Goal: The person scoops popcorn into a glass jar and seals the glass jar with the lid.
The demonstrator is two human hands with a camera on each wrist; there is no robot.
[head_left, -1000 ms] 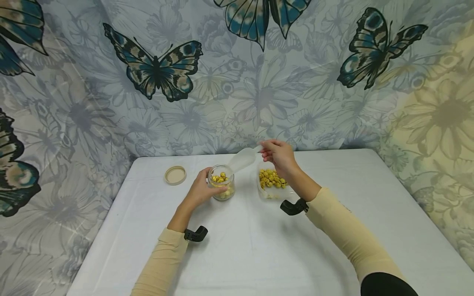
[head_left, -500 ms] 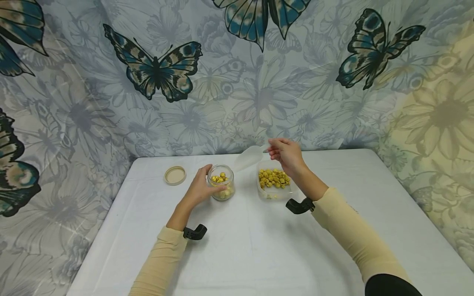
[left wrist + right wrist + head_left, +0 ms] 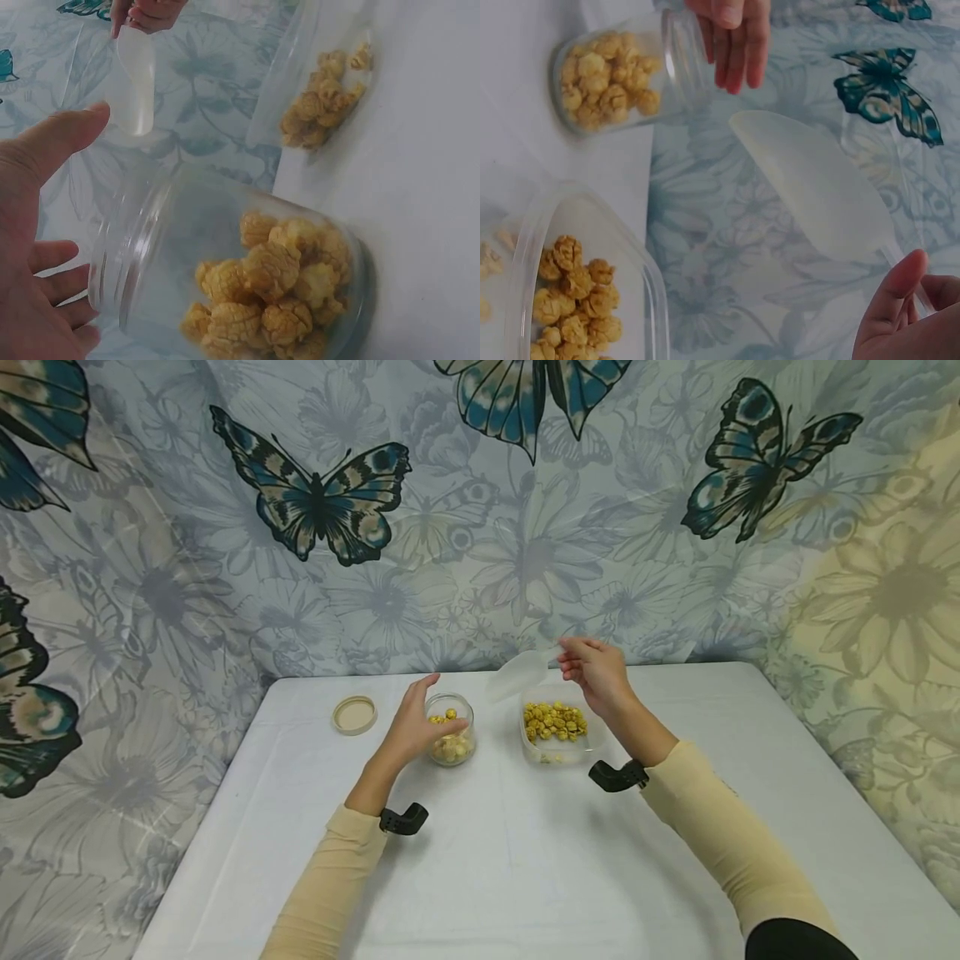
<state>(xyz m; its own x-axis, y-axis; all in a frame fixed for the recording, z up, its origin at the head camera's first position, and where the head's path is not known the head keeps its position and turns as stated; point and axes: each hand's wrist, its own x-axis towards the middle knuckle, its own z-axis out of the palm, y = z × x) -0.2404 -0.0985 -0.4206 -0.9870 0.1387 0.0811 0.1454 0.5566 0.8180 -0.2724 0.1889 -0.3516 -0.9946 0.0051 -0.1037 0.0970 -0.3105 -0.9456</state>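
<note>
Head view: unlabelled jar (image 3: 451, 729), scoop (image 3: 517, 674)

A makeshift home setup: a butterfly-and-flower printed curtain (image 3: 480, 510) hangs as backdrop from 9 to 3 o'clock behind a table (image 3: 525, 860) under white cloth.

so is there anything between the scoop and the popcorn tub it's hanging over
Nothing visible. The right hand holds the clear scoop in the air just above the tub's far left corner. The glass jar stands off to the left by the left hand, and the tub has no lid on it.
</note>
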